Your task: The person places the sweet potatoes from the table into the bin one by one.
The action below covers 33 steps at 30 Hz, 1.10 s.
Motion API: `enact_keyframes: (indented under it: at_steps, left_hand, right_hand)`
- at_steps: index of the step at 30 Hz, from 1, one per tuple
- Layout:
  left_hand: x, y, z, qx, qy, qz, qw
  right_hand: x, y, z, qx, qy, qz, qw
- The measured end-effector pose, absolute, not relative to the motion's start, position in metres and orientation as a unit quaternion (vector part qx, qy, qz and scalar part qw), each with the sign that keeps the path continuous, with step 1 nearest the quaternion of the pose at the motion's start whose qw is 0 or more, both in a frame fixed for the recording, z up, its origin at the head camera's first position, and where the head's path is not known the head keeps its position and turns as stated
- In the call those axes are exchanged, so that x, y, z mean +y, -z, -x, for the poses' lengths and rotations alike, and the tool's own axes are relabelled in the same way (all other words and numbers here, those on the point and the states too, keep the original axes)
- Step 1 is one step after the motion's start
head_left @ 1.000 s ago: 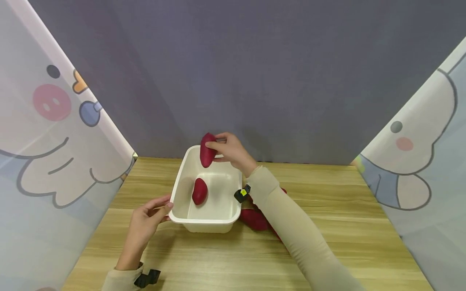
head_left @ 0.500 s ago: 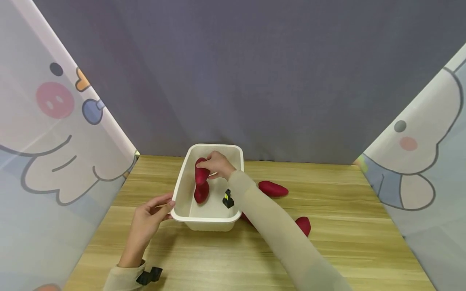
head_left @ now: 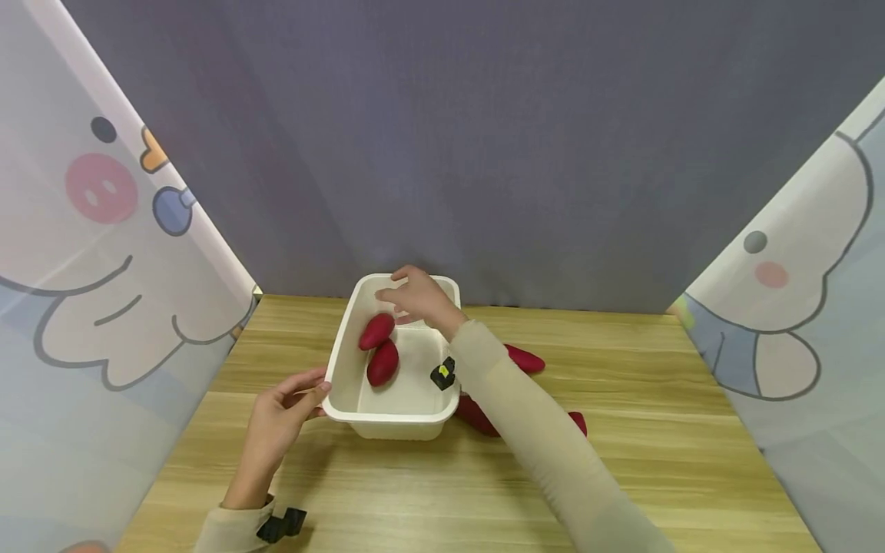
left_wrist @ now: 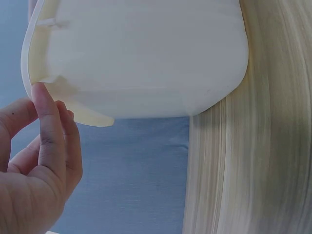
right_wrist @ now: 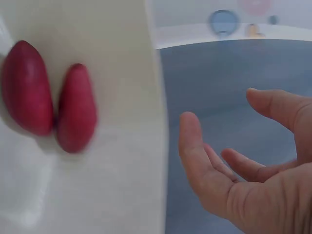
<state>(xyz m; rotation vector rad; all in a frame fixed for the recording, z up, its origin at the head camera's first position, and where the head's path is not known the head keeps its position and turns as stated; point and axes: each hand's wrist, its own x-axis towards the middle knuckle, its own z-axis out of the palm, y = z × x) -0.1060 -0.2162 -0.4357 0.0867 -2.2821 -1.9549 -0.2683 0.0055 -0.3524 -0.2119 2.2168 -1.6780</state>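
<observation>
A white rectangular tub (head_left: 390, 418) holds two dark red, sweet-potato-like objects, one (head_left: 376, 331) behind the other (head_left: 383, 363), side by side in the right wrist view. My left hand (head_left: 280, 415) pinches the tub's left rim near its front corner; in the left wrist view the fingers (left_wrist: 46, 117) and the rim meet. Over the back part of the tub is my right hand (head_left: 420, 298), its fingers spread and holding nothing. The right wrist view shows this hand (right_wrist: 258, 165) with a gap between thumb and fingers.
On the wooden table (head_left: 387, 491), right of the tub, lie more red pieces: one at the back (head_left: 527, 359), one against the tub (head_left: 475, 416), and one (head_left: 579, 422) partly behind the right sleeve. A grey cloth wall (head_left: 442, 153) stands behind, with printed curtains at both sides.
My right hand has lowered a second red piece into the tub, let it go and risen slightly toward the back. The left hand has kept its hold on the rim.
</observation>
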Motion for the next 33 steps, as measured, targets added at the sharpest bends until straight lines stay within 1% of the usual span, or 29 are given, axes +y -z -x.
enact_keyframes:
  at_steps: [5,10,18,22,27,33]
  left_hand:
    - [-0.218,0.437,0.105,-0.756,0.65,-0.031,0.071]
    - [-0.221,0.438,0.104,-0.748,0.658,-0.034,0.077]
    - [-0.224,0.439,0.102,-0.74,0.668,-0.044,0.07]
    - [-0.223,0.44,0.103,-0.74,0.668,-0.046,0.069]
    - [-0.223,0.441,0.104,-0.739,0.669,-0.044,0.068]
    - [-0.222,0.441,0.103,-0.744,0.663,-0.048,0.07]
  right_hand:
    - [0.04,0.33,0.251,0.771,0.608,0.106,0.158]
    - [0.095,0.333,0.23,0.775,0.609,0.122,0.116]
    - [0.18,0.365,0.183,0.825,0.554,0.099,0.053]
    - [0.214,0.384,0.157,0.844,0.53,0.077,0.038]
    - [0.248,0.418,0.126,0.86,0.508,0.032,0.034]
    - [0.27,0.456,0.097,0.851,0.521,-0.046,0.054]
